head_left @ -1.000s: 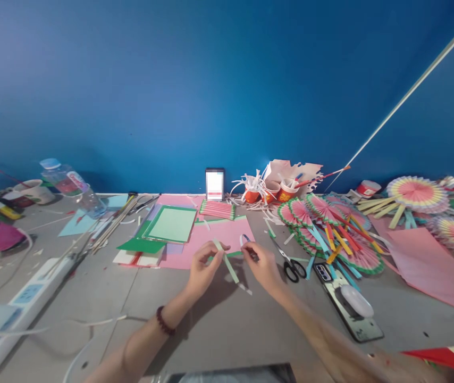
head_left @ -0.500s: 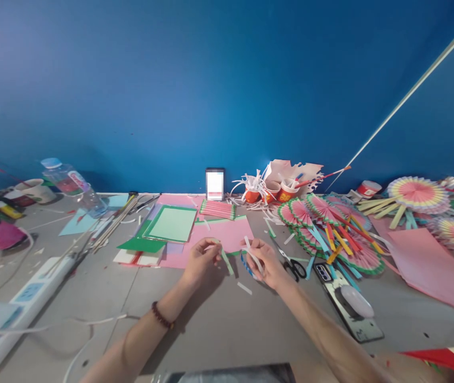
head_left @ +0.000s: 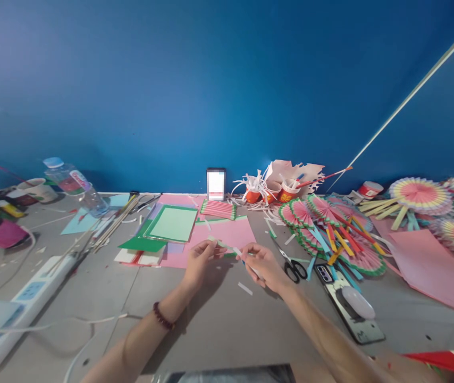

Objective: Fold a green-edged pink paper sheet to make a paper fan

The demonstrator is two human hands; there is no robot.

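Observation:
My left hand (head_left: 199,263) pinches a narrow pale green paper strip (head_left: 224,244) over the middle of the table. A white strip (head_left: 237,251) sticks out from the closed fingers of my right hand (head_left: 263,267). Its tip meets or overlaps the end of the green strip; whether they are joined I cannot tell. A bit of blue shows at the right fingertips, mostly hidden. Below the hands, a loose white strip (head_left: 245,288) lies on the grey table. Scissors with black handles (head_left: 295,270) rest just right of my right hand.
Pink sheets (head_left: 227,231) and green-edged paper (head_left: 173,223) lie behind my hands. Folded paper fans (head_left: 330,234), a phone (head_left: 364,330) and a white mouse (head_left: 355,302) are on the right. A power strip (head_left: 31,292) and a tilted bottle (head_left: 73,181) occupy the left.
The green strip has swung up from hanging down to pointing right. My right hand has turned, bringing the white strip's tip to the green strip's end.

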